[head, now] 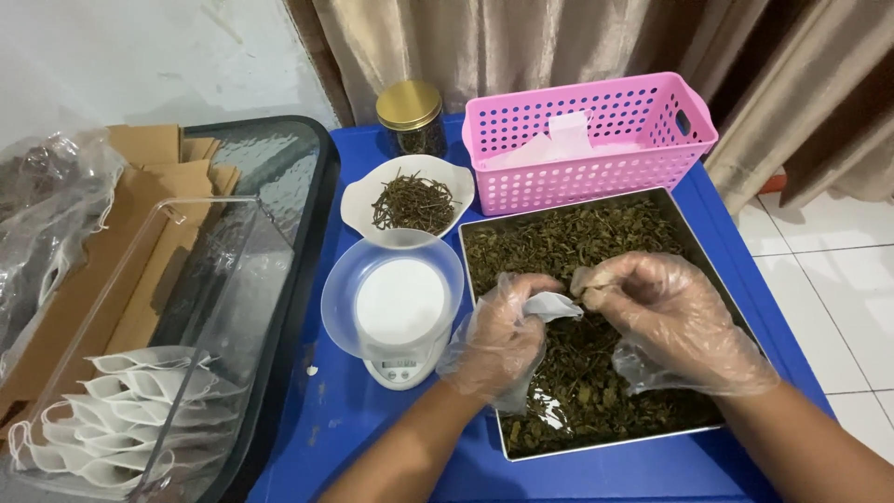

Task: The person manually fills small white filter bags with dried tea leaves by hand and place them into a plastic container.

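Both my hands wear thin clear plastic gloves and hover over a square metal tray (484, 373) full of dried green leaves (568, 237). My left hand (498, 335) pinches a small white filter bag (551, 305) at its top. My right hand (666, 312) is closed around a pinch of dried leaves right at the mouth of that bag. The two hands nearly touch above the middle of the tray.
A small white digital scale (400, 321) carrying a clear bowl stands left of the tray. Behind it are a white dish of dark dried twigs (410, 200), a gold-lidded jar (411, 116) and a pink basket (587, 140). A clear bin with filled white bags (112, 410) sits at left.
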